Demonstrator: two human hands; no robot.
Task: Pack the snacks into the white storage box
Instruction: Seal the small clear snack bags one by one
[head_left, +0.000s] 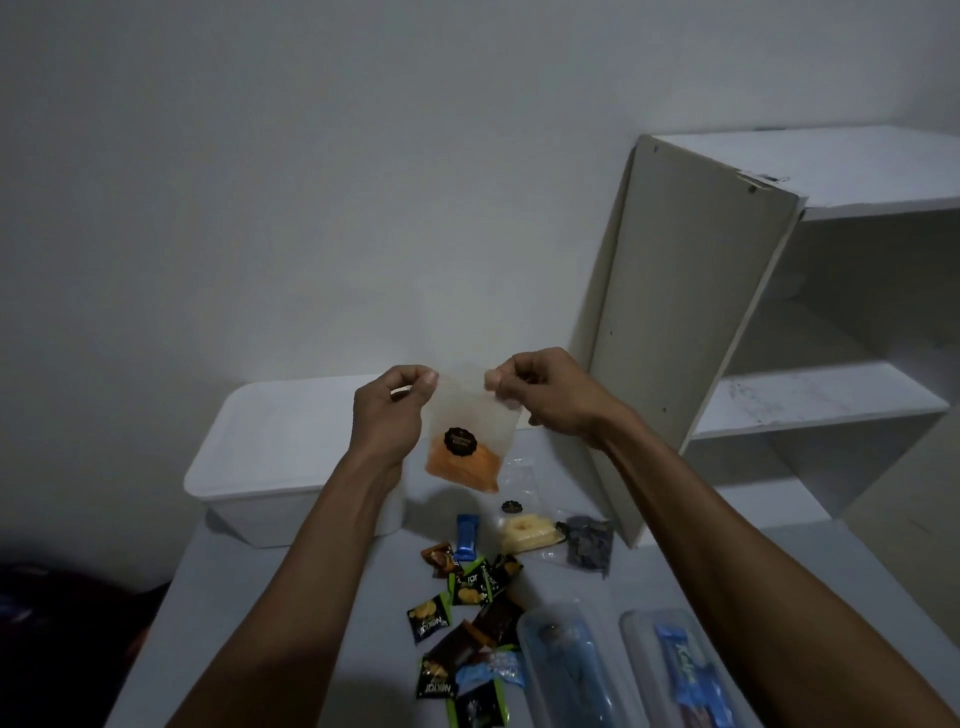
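as seen from the head view, the left hand (387, 410) and right hand (540, 397) each pinch a top corner of a clear pouch of orange snack (467, 441), so it hangs upright between the fingers, long axis vertical, above the table (249, 597). the white storage box (270, 457), with its lid seemingly on, lies just behind and left of the pouch, nearer the left hand; the coming move likely turns on that leftward offset. other wrapped snacks (467, 618) lie below, near the wrists.
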